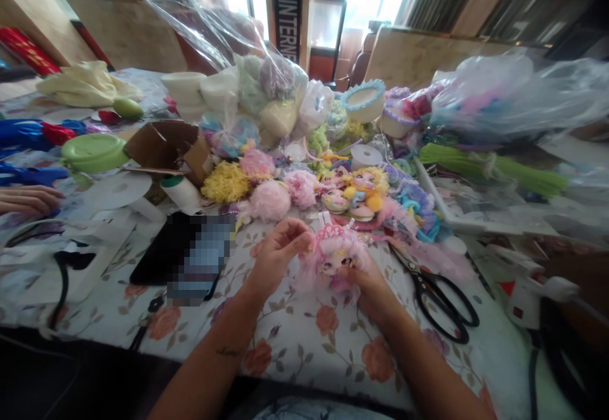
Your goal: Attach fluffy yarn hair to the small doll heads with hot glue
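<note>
A small doll head (pixel 335 261) with fluffy pink hair, a pink tiara-like trim and a painted face is in front of me, just above the table. My right hand (pixel 365 280) grips it from the right, with the thumb across its lower front. On the other side, my left hand (pixel 286 242) is closed in a pinch at the edge of the pink hair; what lies between those fingertips is too small to tell. Pale pink tulle (pixel 309 274) hangs around the head. Just beyond it lie several similar doll faces (pixel 364 182) and a pink pompom (pixel 270 200).
Black-handled scissors (pixel 440 299) lie to the right, near a white glue gun (pixel 528 293). A phone (pixel 200 261), a thread spool (pixel 181 193) and a cardboard box (pixel 166 147) are on the left. Another person's hand (pixel 31 200) rests at the far left. Plastic-wrapped materials (pixel 266 90) crowd the back.
</note>
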Action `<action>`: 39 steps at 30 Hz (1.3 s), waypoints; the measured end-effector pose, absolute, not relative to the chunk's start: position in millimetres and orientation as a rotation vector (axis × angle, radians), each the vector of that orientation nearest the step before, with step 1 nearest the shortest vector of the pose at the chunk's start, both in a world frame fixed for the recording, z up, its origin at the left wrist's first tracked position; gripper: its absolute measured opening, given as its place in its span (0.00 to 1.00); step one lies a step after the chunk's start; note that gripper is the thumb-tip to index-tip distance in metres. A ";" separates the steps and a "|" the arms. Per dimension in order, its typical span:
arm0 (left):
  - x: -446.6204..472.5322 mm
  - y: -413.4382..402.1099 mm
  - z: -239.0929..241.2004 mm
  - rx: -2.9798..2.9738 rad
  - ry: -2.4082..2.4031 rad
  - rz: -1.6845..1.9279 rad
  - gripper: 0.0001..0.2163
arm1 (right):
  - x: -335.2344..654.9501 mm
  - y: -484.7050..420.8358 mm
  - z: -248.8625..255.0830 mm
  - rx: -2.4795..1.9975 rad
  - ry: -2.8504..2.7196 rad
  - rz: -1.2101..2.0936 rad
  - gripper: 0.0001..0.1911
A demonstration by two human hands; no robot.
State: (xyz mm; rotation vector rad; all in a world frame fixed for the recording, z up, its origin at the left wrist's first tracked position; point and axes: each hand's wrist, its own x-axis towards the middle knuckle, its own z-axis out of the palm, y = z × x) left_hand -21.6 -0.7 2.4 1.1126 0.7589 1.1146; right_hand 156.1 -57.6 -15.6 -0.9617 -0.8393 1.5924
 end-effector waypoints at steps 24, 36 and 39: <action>-0.9 -7.5 -8.3 1.037 0.889 0.925 0.28 | 151.4 -52.5 -15.5 -0.873 -0.689 1.409 0.29; -2.7 -9.1 -9.3 0.986 0.939 0.912 0.26 | 147.3 -53.5 -14.3 -1.049 -0.762 1.133 0.30; -2.6 -11.0 -9.4 0.978 0.915 0.930 0.25 | 145.2 -54.0 -11.1 -1.006 -0.746 1.132 0.30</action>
